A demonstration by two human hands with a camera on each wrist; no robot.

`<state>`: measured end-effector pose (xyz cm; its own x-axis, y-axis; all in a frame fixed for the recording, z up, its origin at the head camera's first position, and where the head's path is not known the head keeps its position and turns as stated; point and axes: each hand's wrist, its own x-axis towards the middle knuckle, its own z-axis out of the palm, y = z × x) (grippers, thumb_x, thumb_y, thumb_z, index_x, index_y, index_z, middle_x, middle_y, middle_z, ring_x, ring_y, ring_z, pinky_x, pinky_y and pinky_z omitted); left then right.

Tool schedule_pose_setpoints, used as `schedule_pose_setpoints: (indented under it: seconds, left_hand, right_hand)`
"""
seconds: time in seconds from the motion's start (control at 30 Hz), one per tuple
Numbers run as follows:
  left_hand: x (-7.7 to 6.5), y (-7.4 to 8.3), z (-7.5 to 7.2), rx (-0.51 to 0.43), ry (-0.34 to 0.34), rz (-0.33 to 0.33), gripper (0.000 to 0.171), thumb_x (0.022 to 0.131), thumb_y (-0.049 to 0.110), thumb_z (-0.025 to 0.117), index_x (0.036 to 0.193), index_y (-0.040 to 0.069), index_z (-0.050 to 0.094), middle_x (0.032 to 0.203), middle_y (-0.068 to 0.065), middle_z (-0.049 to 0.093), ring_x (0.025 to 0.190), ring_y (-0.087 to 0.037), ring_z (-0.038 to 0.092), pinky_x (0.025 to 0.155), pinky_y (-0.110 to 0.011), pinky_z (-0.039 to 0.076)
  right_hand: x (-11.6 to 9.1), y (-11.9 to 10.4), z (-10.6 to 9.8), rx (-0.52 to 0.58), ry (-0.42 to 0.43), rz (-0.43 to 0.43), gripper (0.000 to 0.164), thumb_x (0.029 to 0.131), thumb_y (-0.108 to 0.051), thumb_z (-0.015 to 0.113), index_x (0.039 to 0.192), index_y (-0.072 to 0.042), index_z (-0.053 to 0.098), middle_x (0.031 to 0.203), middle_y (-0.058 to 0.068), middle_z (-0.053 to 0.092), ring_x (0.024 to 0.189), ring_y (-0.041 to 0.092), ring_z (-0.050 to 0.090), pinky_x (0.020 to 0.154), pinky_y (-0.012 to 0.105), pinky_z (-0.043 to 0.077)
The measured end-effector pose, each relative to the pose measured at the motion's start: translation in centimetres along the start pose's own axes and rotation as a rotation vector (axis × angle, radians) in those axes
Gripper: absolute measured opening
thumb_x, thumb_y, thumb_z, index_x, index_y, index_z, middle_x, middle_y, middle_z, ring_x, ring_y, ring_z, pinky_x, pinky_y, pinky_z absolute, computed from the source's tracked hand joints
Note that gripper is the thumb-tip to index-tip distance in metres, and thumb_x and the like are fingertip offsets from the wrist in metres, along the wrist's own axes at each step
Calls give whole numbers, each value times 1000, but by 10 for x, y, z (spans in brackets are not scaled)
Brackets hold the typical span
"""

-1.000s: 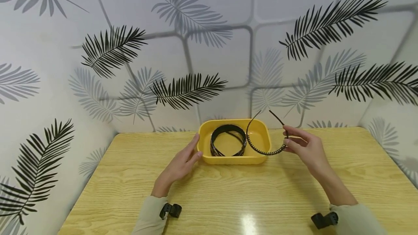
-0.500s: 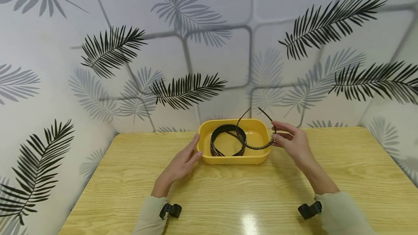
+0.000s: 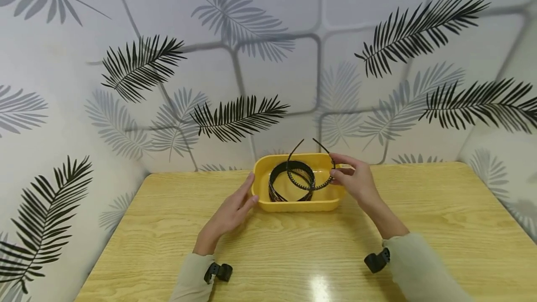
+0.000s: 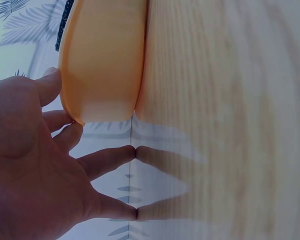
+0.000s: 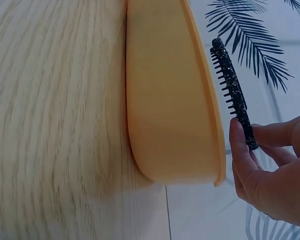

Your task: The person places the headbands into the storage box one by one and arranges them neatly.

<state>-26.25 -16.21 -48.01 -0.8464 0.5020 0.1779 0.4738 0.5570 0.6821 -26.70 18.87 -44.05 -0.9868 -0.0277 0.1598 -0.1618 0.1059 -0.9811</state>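
A yellow plastic bin [image 3: 298,206] stands on the table against the wall. My left hand [image 3: 230,213] touches its left end: in the left wrist view the thumb lies at the rim, two fingers are by the corner, and two others reach down to the tabletop. Black headbands [image 3: 279,169] with inner teeth lie together in the bin's left half. My right hand [image 3: 356,181] pinches another toothed black headband [image 5: 233,90] by its right side, between thumb and fingers. That headband is held above the bin with its ends up, overlapping the others in the head view.
The wood-grain table [image 3: 268,250] extends in front of the bin and to both sides. Behind rises a pale wall [image 3: 277,78] printed with leaves. Each sleeved wrist wears a small black camera [image 3: 377,261].
My right hand has moved left with the headband, from beyond the bin's right end to over the bin. My left hand stays at the left end.
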Motion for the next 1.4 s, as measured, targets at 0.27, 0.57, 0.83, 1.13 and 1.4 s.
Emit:
schedule_pose_setpoints:
  seconds: [0.27, 0.57, 0.83, 1.13, 1.4]
  left_hand:
    - [-1, -2, 2, 9, -5, -9, 65, 112, 27, 45, 164, 2, 13, 170, -15, 14, 155, -30, 18, 125, -48, 19]
    - [-2, 1, 1, -3, -8, -18, 65, 112, 27, 45, 164, 3, 13, 170, -13, 14, 155, -30, 18, 124, -47, 20]
    - [0, 0, -1, 19, 1, -14, 65, 112, 27, 45, 164, 2, 13, 170, -12, 13, 155, -29, 18, 125, -47, 19]
    - [1, 0, -2, 13, -5, -10, 66, 112, 28, 45, 164, 3, 12, 170, -13, 14, 155, -29, 18, 124, -48, 21]
    - [2, 0, -4, 25, -15, -27, 66, 112, 28, 45, 165, 5, 13, 170, -12, 14, 155, -29, 19, 124, -46, 20]
  right_hand:
    - [4, 3, 18, -45, -34, 30, 46, 98, 10, 61, 143, 8, 55, 136, 32, 50, 101, 32, 71, 79, 35, 63]
    - [8, 5, 29, -57, -57, 102, 46, 100, 8, 60, 145, 4, 55, 140, 30, 50, 108, 43, 68, 83, 42, 62]
    - [15, 6, 35, -71, -72, 121, 43, 101, 6, 59, 144, 4, 56, 140, 30, 52, 109, 43, 68, 82, 44, 62]
    - [19, 4, 40, -99, -89, 154, 43, 101, 4, 60, 144, 2, 58, 139, 28, 53, 87, 30, 73, 79, 44, 62]
    - [21, 4, 40, -102, -88, 174, 43, 101, 4, 60, 144, 2, 58, 141, 28, 53, 92, 34, 72, 80, 43, 62]
